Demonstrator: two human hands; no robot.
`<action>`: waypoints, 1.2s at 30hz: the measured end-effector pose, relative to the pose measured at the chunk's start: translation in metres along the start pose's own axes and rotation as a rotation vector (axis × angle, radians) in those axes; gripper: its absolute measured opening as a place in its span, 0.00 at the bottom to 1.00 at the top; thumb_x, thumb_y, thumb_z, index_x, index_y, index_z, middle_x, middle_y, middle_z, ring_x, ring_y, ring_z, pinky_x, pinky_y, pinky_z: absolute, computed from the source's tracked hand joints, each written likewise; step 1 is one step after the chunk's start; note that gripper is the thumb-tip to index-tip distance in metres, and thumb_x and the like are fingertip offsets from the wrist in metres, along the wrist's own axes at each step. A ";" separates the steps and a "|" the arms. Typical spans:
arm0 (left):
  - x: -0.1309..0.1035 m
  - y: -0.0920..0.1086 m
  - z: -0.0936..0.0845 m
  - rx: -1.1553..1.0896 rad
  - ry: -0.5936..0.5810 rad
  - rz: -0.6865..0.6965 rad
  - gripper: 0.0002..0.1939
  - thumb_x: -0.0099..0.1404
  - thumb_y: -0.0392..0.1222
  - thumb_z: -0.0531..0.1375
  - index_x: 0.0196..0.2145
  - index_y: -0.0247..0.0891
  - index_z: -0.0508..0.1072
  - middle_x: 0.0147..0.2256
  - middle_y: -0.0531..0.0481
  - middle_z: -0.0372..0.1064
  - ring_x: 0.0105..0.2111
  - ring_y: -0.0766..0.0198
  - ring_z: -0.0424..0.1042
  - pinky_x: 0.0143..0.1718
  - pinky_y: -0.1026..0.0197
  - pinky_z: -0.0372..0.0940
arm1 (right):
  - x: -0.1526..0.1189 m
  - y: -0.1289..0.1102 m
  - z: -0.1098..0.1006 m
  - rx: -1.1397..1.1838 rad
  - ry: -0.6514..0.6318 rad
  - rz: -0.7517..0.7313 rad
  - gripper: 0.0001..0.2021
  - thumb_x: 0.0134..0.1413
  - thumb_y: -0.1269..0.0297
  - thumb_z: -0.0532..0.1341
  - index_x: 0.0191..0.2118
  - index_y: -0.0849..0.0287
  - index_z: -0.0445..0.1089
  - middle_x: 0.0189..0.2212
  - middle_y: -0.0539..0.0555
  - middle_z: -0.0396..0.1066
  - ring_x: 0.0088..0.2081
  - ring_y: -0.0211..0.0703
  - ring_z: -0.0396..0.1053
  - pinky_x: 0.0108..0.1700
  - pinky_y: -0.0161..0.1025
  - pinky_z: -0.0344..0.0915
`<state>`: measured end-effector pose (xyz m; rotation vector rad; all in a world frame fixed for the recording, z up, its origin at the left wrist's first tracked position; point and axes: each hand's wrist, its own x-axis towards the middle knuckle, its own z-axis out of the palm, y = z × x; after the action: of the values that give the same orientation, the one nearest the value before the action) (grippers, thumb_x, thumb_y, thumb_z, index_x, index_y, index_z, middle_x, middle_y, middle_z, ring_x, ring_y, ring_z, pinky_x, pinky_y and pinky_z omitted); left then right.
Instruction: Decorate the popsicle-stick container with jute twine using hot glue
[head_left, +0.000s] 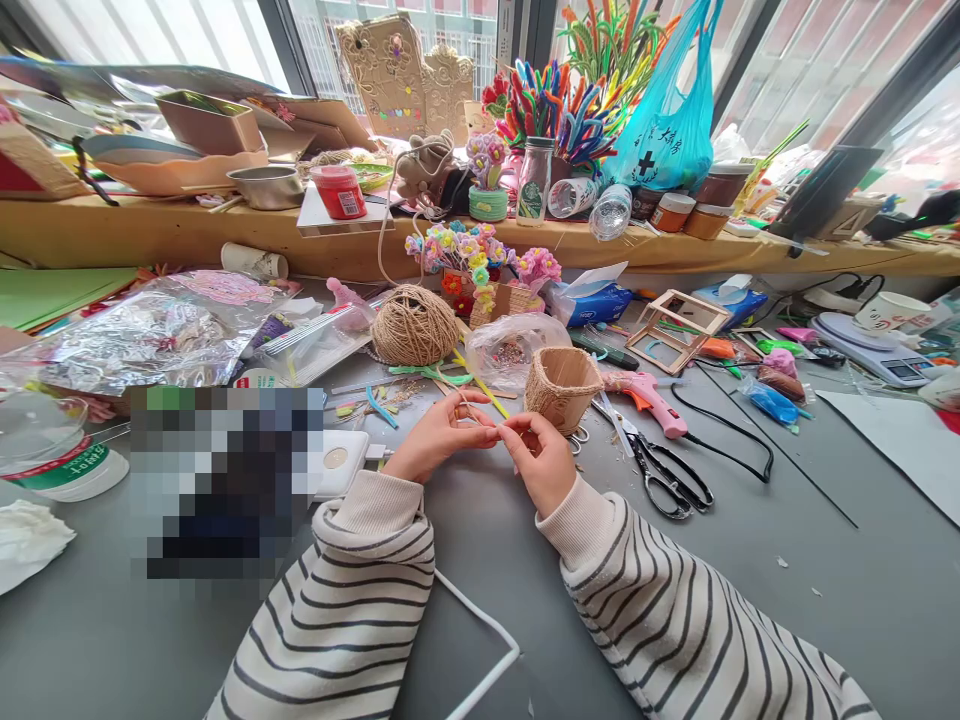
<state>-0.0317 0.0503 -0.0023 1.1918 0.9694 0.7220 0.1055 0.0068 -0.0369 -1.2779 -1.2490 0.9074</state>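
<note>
My left hand (446,437) and my right hand (541,460) meet fingertip to fingertip above the grey table, both closed in a pinch. A thin yellow pipe cleaner (481,385) slants up and left from the pinched fingertips, and its lower end is hidden by them. Just behind my right hand stands a small twine-wrapped box (564,385). Beyond my left hand sit a ball of twine (415,325) and a green pipe cleaner (431,375). A clear plastic bag (517,345) lies behind the fingers.
Black-handled scissors (667,475) and a pink glue gun (649,400) with a black cord lie to the right. A white power bank (341,465) with a cable is at the left, beside a blurred patch. Bottles, pipe cleaners and a blue bag (667,135) crowd the ledge.
</note>
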 end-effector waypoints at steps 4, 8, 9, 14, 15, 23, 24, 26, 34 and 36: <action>0.001 -0.001 -0.001 -0.007 -0.006 -0.004 0.26 0.44 0.39 0.66 0.41 0.36 0.61 0.27 0.56 0.65 0.29 0.68 0.69 0.36 0.61 0.64 | 0.002 -0.002 -0.002 -0.110 0.009 -0.083 0.09 0.49 0.59 0.56 0.29 0.60 0.67 0.25 0.50 0.66 0.21 0.32 0.58 0.23 0.32 0.57; 0.001 -0.002 -0.003 0.018 -0.003 0.003 0.26 0.43 0.39 0.66 0.40 0.36 0.62 0.28 0.55 0.66 0.30 0.67 0.69 0.37 0.60 0.63 | 0.002 -0.002 -0.003 -0.152 0.024 -0.114 0.10 0.49 0.59 0.56 0.28 0.61 0.67 0.24 0.51 0.67 0.23 0.34 0.60 0.27 0.33 0.58; 0.001 -0.002 -0.003 0.019 -0.009 0.004 0.26 0.43 0.39 0.66 0.40 0.36 0.62 0.29 0.54 0.66 0.31 0.67 0.69 0.38 0.60 0.63 | 0.002 -0.002 -0.003 -0.149 0.026 -0.107 0.10 0.49 0.59 0.56 0.27 0.61 0.67 0.24 0.51 0.67 0.23 0.34 0.60 0.27 0.33 0.58; 0.001 -0.001 -0.002 0.028 0.001 -0.012 0.25 0.43 0.38 0.66 0.39 0.36 0.63 0.28 0.54 0.68 0.30 0.66 0.70 0.37 0.60 0.64 | 0.001 0.001 -0.004 -0.130 0.010 -0.072 0.10 0.48 0.58 0.56 0.28 0.61 0.66 0.24 0.52 0.67 0.24 0.35 0.62 0.28 0.34 0.60; 0.001 0.000 -0.001 0.026 0.004 -0.023 0.25 0.43 0.38 0.66 0.39 0.36 0.62 0.26 0.55 0.68 0.30 0.66 0.70 0.37 0.59 0.65 | 0.002 0.001 -0.004 -0.136 0.009 -0.070 0.10 0.48 0.59 0.56 0.28 0.61 0.66 0.24 0.52 0.67 0.24 0.35 0.62 0.28 0.34 0.60; 0.000 0.001 0.000 -0.054 0.025 -0.048 0.28 0.42 0.35 0.67 0.38 0.37 0.55 0.23 0.57 0.69 0.25 0.68 0.70 0.34 0.60 0.66 | 0.000 -0.001 -0.004 -0.207 0.008 -0.076 0.09 0.49 0.61 0.55 0.27 0.61 0.65 0.22 0.50 0.65 0.21 0.33 0.59 0.24 0.32 0.58; 0.000 0.001 0.000 -0.049 0.024 -0.042 0.29 0.42 0.35 0.67 0.39 0.37 0.55 0.23 0.57 0.69 0.26 0.68 0.70 0.34 0.61 0.66 | 0.000 -0.001 -0.005 -0.221 0.011 -0.090 0.08 0.49 0.61 0.55 0.27 0.61 0.65 0.22 0.50 0.66 0.21 0.33 0.60 0.24 0.32 0.58; -0.001 0.002 0.000 -0.027 0.027 -0.026 0.31 0.43 0.35 0.67 0.42 0.36 0.55 0.24 0.56 0.69 0.26 0.68 0.70 0.34 0.61 0.66 | 0.000 -0.003 -0.005 -0.260 0.024 -0.134 0.08 0.49 0.62 0.55 0.26 0.61 0.65 0.22 0.51 0.66 0.22 0.34 0.60 0.25 0.32 0.58; 0.001 -0.001 -0.003 0.068 -0.001 0.057 0.31 0.44 0.39 0.66 0.44 0.36 0.55 0.25 0.56 0.68 0.28 0.67 0.70 0.34 0.61 0.65 | 0.000 -0.005 -0.006 -0.354 0.052 -0.278 0.08 0.50 0.64 0.57 0.25 0.62 0.68 0.21 0.51 0.66 0.21 0.33 0.60 0.25 0.31 0.58; 0.001 -0.002 -0.004 0.077 -0.007 0.063 0.31 0.45 0.39 0.66 0.44 0.37 0.56 0.25 0.56 0.68 0.28 0.67 0.70 0.34 0.61 0.65 | 0.000 -0.006 -0.006 -0.354 0.057 -0.283 0.08 0.50 0.65 0.57 0.24 0.62 0.68 0.20 0.50 0.66 0.21 0.33 0.59 0.25 0.31 0.58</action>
<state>-0.0346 0.0523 -0.0048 1.2962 0.9651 0.7351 0.1110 0.0048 -0.0306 -1.3433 -1.5452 0.4565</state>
